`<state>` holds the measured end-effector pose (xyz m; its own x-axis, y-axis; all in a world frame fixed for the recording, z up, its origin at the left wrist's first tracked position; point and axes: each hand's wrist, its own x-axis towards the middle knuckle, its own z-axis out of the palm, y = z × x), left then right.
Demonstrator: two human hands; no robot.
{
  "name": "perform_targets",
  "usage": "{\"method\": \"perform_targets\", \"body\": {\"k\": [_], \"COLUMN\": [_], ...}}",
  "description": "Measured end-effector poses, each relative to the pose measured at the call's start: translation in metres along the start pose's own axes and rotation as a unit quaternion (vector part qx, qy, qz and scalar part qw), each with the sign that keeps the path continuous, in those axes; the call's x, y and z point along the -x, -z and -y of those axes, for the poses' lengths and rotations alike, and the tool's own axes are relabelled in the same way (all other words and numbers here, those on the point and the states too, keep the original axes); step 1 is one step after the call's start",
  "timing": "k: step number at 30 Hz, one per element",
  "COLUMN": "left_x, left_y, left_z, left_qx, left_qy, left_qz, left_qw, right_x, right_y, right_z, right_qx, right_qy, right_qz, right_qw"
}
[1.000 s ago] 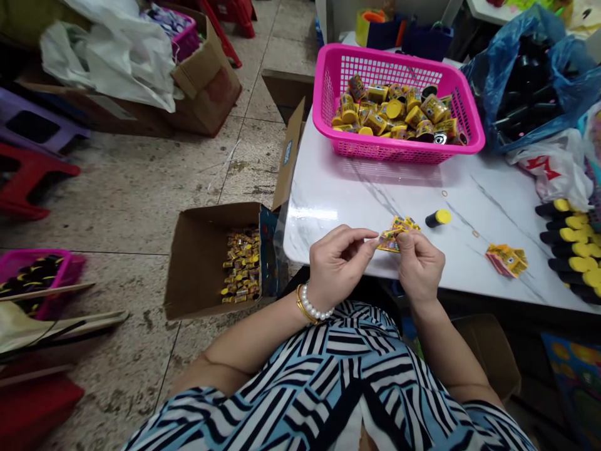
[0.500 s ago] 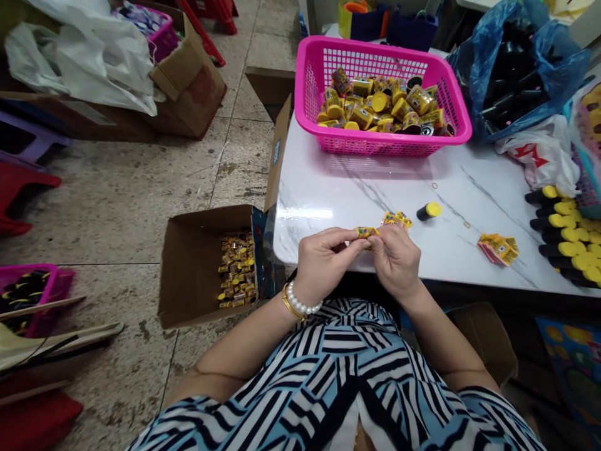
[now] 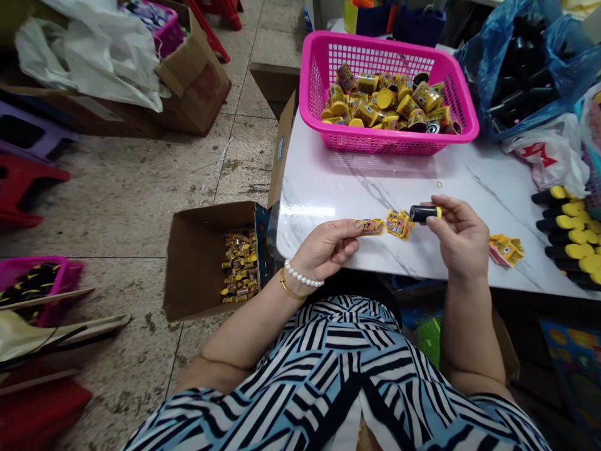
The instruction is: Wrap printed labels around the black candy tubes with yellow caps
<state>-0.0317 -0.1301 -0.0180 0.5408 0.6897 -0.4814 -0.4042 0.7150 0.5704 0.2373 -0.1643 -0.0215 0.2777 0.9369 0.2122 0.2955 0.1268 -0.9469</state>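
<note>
My left hand [image 3: 332, 247] pinches a small yellow printed label sleeve [image 3: 372, 227] by one end, just above the table's front edge. Between the fingers and thumb of my right hand [image 3: 462, 235] is a small black cylinder with a yellow cap [image 3: 423, 213], tilted onto its side. Beneath and between the two hands, a small stack of yellow printed labels [image 3: 399, 224] lies on the white marbled table [image 3: 338, 181]. A second stack of yellow labels [image 3: 506, 250] rests to the right of my right hand.
At the table's back stands a pink basket [image 3: 389, 144] of yellow-wrapped cylinders. Rows of black cylinders with yellow caps [image 3: 575, 235] lie at the right, near a blue plastic bag [image 3: 498, 119]. On the floor at left, a cardboard box [image 3: 197, 269] holds many wrapped pieces.
My right hand has left the label and moved right, picking up the capped black cylinder that stood on the table. My left hand keeps hold of the label sleeve.
</note>
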Motion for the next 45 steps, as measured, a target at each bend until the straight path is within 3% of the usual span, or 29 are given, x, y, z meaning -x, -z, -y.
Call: {"method": "perform_targets", "body": {"k": [3, 6, 14, 21, 27, 31, 37, 45], "left_x": [-0.005, -0.006, -0.007, -0.010, -0.008, -0.007, -0.009, -0.008], "left_y": [-0.003, -0.009, -0.017, -0.017, -0.016, -0.013, -0.012, -0.017], "left_z": [0.001, 0.000, 0.000, 0.010, 0.013, 0.013, 0.010, 0.015], "left_qx": [0.021, 0.033, 0.050, 0.018, -0.036, -0.059, -0.070, -0.082], "left_qy": [0.011, 0.022, 0.032, -0.010, -0.032, -0.044, -0.052, -0.057], "left_qz": [0.012, 0.011, 0.013, 0.027, -0.005, 0.006, 0.005, 0.013], "left_qw": [1.000, 0.999, 0.998, 0.999, 0.999, 0.997, 0.996, 0.995], "right_x": [0.017, 0.025, 0.026, 0.027, 0.044, 0.051, 0.045, 0.042], "right_y": [-0.018, -0.030, -0.028, -0.030, -0.053, -0.061, -0.054, -0.054], "right_z": [0.013, 0.020, 0.029, 0.045, 0.036, 0.029, 0.028, 0.026], "right_qx": [-0.193, -0.243, -0.142, -0.065, -0.113, -0.116, -0.093, -0.013], "right_qy": [-0.069, -0.095, -0.049, -0.045, -0.013, 0.016, -0.003, 0.095], "right_qz": [0.047, 0.062, 0.062, 0.064, 0.015, -0.033, 0.020, -0.011], "right_qw": [0.978, 0.963, 0.987, 0.995, 0.993, 0.993, 0.995, 0.995]}}
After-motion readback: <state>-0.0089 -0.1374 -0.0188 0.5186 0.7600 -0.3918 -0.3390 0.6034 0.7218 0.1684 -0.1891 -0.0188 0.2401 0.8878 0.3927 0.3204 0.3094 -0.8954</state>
